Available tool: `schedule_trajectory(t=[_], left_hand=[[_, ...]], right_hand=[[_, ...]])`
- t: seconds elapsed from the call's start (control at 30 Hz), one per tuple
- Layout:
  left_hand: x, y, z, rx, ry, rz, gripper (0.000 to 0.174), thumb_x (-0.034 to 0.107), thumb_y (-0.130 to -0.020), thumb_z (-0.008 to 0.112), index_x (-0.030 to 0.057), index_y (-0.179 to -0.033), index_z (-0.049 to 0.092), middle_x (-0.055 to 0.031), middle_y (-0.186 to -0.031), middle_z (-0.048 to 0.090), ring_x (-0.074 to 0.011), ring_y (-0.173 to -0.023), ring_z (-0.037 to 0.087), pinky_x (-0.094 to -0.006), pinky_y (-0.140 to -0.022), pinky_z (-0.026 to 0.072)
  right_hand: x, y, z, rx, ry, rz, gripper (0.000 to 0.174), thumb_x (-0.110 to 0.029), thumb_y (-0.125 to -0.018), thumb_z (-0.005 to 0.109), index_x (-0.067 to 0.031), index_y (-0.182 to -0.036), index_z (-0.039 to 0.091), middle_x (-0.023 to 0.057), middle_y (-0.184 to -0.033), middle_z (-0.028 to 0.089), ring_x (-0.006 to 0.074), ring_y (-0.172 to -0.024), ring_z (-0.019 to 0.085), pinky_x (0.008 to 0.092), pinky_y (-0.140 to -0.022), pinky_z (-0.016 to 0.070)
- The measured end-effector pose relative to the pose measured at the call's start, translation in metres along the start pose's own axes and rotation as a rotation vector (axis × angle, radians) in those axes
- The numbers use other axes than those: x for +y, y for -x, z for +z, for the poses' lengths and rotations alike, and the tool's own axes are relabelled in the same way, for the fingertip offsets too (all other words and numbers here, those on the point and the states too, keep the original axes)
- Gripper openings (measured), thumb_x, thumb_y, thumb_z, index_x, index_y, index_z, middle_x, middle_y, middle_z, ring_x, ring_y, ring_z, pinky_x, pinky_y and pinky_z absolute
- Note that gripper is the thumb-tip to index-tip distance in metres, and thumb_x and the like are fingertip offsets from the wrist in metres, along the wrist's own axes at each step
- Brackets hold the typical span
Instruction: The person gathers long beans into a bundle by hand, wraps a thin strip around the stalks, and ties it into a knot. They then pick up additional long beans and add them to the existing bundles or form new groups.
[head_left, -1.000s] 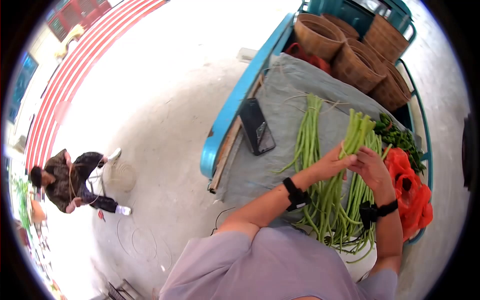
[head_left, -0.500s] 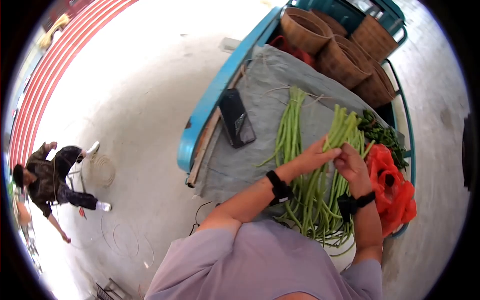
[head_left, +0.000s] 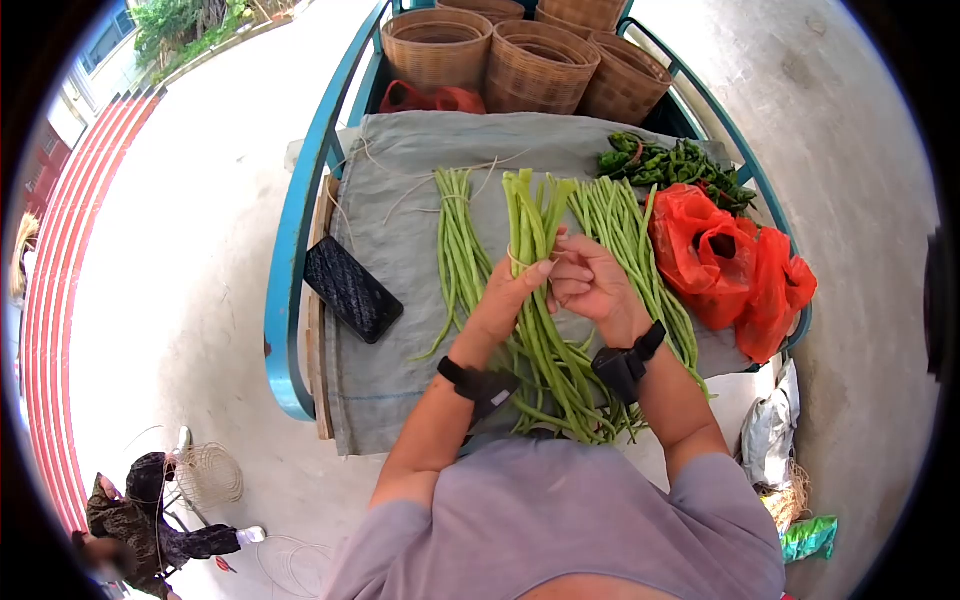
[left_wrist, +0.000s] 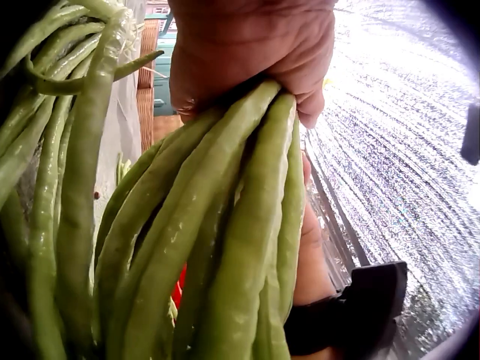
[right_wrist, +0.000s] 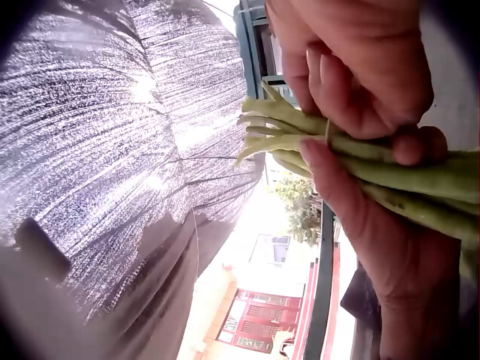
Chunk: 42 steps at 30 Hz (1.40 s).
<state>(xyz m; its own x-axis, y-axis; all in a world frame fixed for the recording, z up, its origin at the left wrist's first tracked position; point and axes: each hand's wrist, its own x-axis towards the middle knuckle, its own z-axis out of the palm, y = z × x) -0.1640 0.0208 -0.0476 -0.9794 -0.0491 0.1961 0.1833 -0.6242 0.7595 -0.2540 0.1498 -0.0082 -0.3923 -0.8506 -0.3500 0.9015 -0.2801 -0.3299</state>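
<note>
My left hand grips a bunch of long green beans near its cut ends. In the left wrist view the beans hang down from that fist. A thin pale tie circles the bunch just above the left thumb in the head view. My right hand is close against the bunch from the right, its curled fingers pinching at the end of the tie, which they partly hide. To the left lies a tied bunch of beans; to the right, more loose long beans.
Grey cloth covers the cart bed, edged by a blue rail. A phone lies at left; green peppers and red plastic bags at right. Woven baskets stand behind. Another person sits lower left.
The head view has turned, so the cart now appears straighter and further left. Both hands stay at the bean bunch; the right fingers have shifted at the tie.
</note>
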Motion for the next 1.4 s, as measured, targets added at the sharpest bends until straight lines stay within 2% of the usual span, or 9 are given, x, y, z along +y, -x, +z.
schedule_trajectory(t=[0.17, 0.27, 0.53, 0.67, 0.83, 0.93, 1.03, 1.23, 1.4], left_hand=[[-0.002, 0.001, 0.003, 0.069, 0.017, -0.018, 0.053, 0.025, -0.089, 0.062, 0.0039, -0.134, 0.044, -0.0045, -0.104, 0.060, -0.0121, -0.073, 0.059, -0.0241, -0.057, 0.0488], [-0.007, 0.003, -0.001, 0.123, -0.006, -0.058, 0.049, 0.021, -0.089, 0.062, 0.0045, -0.132, 0.046, -0.0029, -0.100, 0.059, -0.0117, -0.067, 0.058, -0.0239, -0.057, 0.0484], [0.000, -0.005, 0.011, 0.093, -0.056, -0.048, 0.047, 0.018, -0.089, 0.062, 0.0053, -0.132, 0.046, -0.0034, -0.106, 0.057, -0.0111, -0.065, 0.057, -0.0241, -0.056, 0.0477], [-0.002, -0.005, 0.011, 0.093, 0.028, -0.081, 0.044, 0.029, -0.093, 0.057, 0.0047, -0.129, 0.049, -0.0066, -0.100, 0.060, -0.0155, -0.071, 0.058, -0.0287, -0.062, 0.0497], [-0.012, -0.010, -0.004, 0.190, 0.440, -0.123, 0.040, 0.032, -0.096, 0.050, 0.0031, -0.125, 0.051, -0.0109, -0.109, 0.062, -0.0195, -0.088, 0.062, -0.0338, -0.072, 0.0539], [-0.032, -0.017, -0.017, 0.248, 0.614, -0.137, 0.037, 0.029, -0.095, 0.051, 0.0013, -0.119, 0.053, -0.0132, -0.105, 0.064, -0.0228, -0.089, 0.064, -0.0372, -0.074, 0.0554], [-0.032, -0.017, -0.021, 0.135, 0.652, -0.254, 0.027, 0.021, -0.094, 0.053, 0.0027, -0.113, 0.055, -0.0138, -0.104, 0.064, -0.0236, -0.086, 0.064, -0.0372, -0.075, 0.0563], [-0.046, -0.027, -0.029, 0.602, 0.273, 0.119, 0.020, 0.000, -0.091, 0.054, 0.0076, -0.109, 0.053, -0.0098, -0.091, 0.064, -0.0192, -0.079, 0.063, -0.0317, -0.072, 0.0566], [-0.023, -0.031, -0.041, 0.667, 0.140, 0.117, 0.022, 0.000, -0.088, 0.057, 0.0071, -0.108, 0.051, -0.0068, -0.086, 0.064, -0.0146, -0.077, 0.062, -0.0273, -0.069, 0.0525]], right_hand=[[-0.009, 0.003, -0.004, -0.010, 0.337, -0.011, 0.016, -0.013, -0.089, 0.061, -0.0117, -0.103, 0.055, -0.0057, -0.076, 0.053, 0.0026, -0.057, 0.049, 0.0186, -0.046, 0.0407], [-0.015, 0.005, 0.003, 0.179, 0.673, -0.094, 0.024, -0.018, -0.086, 0.068, -0.0119, -0.106, 0.056, -0.0060, -0.083, 0.057, 0.0035, -0.066, 0.056, 0.0197, -0.047, 0.0418], [-0.044, 0.018, 0.004, 0.275, 1.274, -0.016, 0.019, -0.028, -0.087, 0.065, -0.0105, -0.083, 0.058, -0.0025, -0.070, 0.060, 0.0064, -0.051, 0.057, 0.0185, -0.043, 0.0396], [-0.045, 0.024, 0.017, 0.292, 1.424, -0.033, 0.020, -0.027, -0.087, 0.064, -0.0106, -0.079, 0.058, -0.0033, -0.067, 0.058, 0.0062, -0.048, 0.054, 0.0182, -0.042, 0.0378], [-0.040, 0.015, -0.005, 0.201, 0.934, -0.023, 0.016, -0.025, -0.089, 0.063, -0.0111, -0.081, 0.058, -0.0044, -0.066, 0.055, 0.0053, -0.048, 0.049, 0.0180, -0.042, 0.0354], [-0.022, 0.011, -0.015, 0.187, 0.582, -0.039, 0.014, -0.024, -0.089, 0.062, -0.0114, -0.083, 0.058, -0.0053, -0.066, 0.054, 0.0048, -0.050, 0.048, 0.0175, -0.041, 0.0348], [-0.006, 0.003, -0.030, 0.179, 0.313, -0.057, 0.013, -0.023, -0.090, 0.062, -0.0123, -0.084, 0.057, -0.0059, -0.066, 0.052, 0.0039, -0.052, 0.048, 0.0162, -0.040, 0.0330], [0.006, -0.008, -0.049, 0.162, 0.081, -0.092, 0.014, -0.022, -0.090, 0.060, -0.0134, -0.081, 0.054, -0.0065, -0.064, 0.048, 0.0039, -0.050, 0.043, 0.0161, -0.038, 0.0282], [-0.019, -0.010, -0.068, 0.006, -0.058, -0.047, 0.015, -0.021, -0.090, 0.060, -0.0123, -0.080, 0.053, -0.0055, -0.063, 0.046, 0.0044, -0.048, 0.041, 0.0177, -0.037, 0.0269]])
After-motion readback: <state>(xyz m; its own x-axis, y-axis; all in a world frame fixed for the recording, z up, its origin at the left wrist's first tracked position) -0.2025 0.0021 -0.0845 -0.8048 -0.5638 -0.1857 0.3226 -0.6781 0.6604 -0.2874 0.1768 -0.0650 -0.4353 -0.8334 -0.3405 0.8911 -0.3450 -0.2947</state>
